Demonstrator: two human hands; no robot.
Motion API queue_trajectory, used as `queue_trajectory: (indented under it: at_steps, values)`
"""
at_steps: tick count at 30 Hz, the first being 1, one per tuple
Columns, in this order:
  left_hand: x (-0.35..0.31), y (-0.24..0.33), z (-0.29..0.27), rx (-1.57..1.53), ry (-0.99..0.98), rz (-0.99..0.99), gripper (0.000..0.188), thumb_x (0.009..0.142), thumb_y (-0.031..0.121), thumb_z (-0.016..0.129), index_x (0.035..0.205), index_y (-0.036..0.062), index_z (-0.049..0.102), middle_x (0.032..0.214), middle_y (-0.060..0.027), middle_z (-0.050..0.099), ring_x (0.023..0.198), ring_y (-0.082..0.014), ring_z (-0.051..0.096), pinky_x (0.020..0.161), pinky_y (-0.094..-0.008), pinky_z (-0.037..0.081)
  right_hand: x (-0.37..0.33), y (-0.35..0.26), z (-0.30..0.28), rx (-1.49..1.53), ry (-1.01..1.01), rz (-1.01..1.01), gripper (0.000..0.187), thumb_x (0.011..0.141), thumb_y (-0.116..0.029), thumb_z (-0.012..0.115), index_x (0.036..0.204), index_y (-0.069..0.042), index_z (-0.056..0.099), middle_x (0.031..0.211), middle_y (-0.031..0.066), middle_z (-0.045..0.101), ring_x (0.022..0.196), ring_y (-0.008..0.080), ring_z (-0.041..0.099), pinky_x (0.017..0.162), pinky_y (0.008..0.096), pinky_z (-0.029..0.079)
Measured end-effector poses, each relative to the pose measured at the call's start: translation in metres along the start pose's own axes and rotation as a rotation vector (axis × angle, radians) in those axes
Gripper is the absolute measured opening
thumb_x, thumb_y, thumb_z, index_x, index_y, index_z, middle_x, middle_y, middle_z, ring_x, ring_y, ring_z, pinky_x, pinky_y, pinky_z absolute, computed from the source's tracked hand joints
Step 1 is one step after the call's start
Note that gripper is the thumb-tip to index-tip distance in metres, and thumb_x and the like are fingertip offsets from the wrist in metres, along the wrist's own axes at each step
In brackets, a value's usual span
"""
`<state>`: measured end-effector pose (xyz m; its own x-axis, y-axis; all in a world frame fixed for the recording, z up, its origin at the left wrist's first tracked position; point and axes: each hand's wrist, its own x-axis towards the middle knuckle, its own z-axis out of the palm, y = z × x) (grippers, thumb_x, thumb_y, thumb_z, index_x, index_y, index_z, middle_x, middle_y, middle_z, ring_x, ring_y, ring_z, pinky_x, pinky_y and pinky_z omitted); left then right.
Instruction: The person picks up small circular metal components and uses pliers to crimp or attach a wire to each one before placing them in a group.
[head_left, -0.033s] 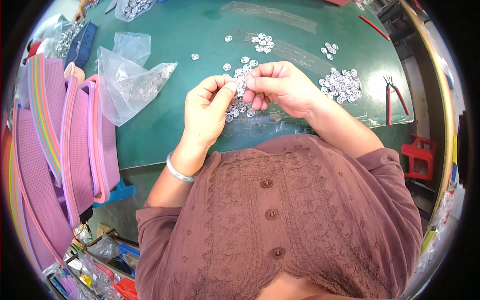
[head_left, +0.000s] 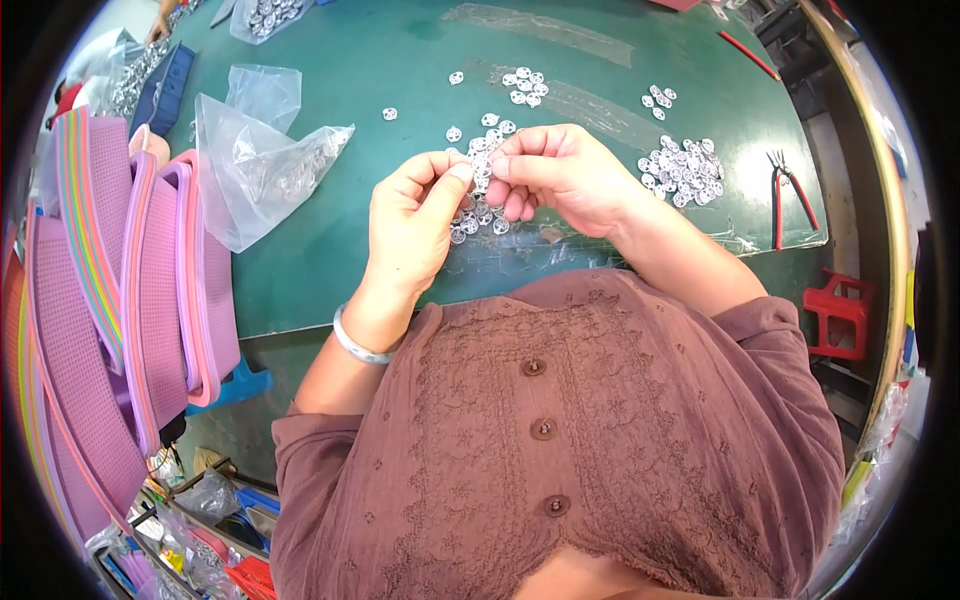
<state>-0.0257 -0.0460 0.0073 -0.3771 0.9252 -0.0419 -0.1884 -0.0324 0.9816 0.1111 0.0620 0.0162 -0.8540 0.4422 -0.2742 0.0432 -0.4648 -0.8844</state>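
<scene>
Above the green table, my left hand (head_left: 418, 205) and my right hand (head_left: 562, 178) meet almost fingertip to fingertip. Both are closed in a pinch, thumb against forefinger, on a small silvery openwork charm (head_left: 481, 180) between them. Its finer detail is too small to make out. Under and behind my fingers lies a pile of similar round charms (head_left: 484, 216), partly hidden by the hands. A few more charms (head_left: 490, 120) lie just beyond my fingertips. A pale bangle (head_left: 358, 338) circles my left wrist.
A larger charm heap (head_left: 684, 170) and red-handled pliers (head_left: 790, 205) lie right on the green table (head_left: 330, 290). Clear plastic bags (head_left: 262, 170) sit left, beside purple baskets (head_left: 160, 290). A blue bin (head_left: 165, 88) stands far left; a red stool (head_left: 838, 315) is right. Someone's hand (head_left: 160, 28) shows far left.
</scene>
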Motion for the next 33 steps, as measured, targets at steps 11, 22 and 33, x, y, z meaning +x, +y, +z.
queue_trajectory:
  at_steps: [11, 22, 33]
  values:
    - [-0.002, 0.002, 0.007, -0.123, 0.042, 0.020, 0.014, 0.079, 0.001, 0.056, 0.092, -0.0015, 0.059, 0.079, -0.0030, 0.060, 0.066, -0.0066, 0.053, 0.060, -0.0183, 0.042, -0.002, 0.009, 0.011, 0.068, 0.092, -0.089, 0.010, 0.080, -0.012, 0.056, 0.080, -0.002, 0.058, 0.070, 0.0054, 0.060, 0.056, 0.0087, 0.053, 0.051, 0.0197, 0.042]
    - [-0.007, -0.004, 0.012, -0.168, -0.018, 0.067, 0.024, 0.082, 0.002, 0.053, 0.105, -0.0032, 0.055, 0.087, -0.0037, 0.055, 0.071, -0.0087, 0.053, 0.066, -0.0199, 0.044, -0.001, 0.019, 0.018, -0.894, 0.379, -0.956, 0.006, 0.071, -0.004, 0.060, 0.076, -0.005, 0.058, 0.069, 0.0078, 0.057, 0.059, 0.0213, 0.056, 0.053, 0.0275, 0.045]
    - [-0.002, -0.007, -0.001, -0.557, -0.117, -0.176, 0.023, 0.085, 0.006, 0.049, 0.106, -0.0017, 0.054, 0.089, -0.0086, 0.059, 0.079, -0.0135, 0.056, 0.072, -0.0240, 0.048, -0.006, 0.011, 0.014, -0.922, 0.344, -0.912, 0.006, 0.071, -0.005, 0.060, 0.076, -0.004, 0.058, 0.072, 0.0064, 0.057, 0.060, 0.0191, 0.055, 0.052, 0.0274, 0.043]
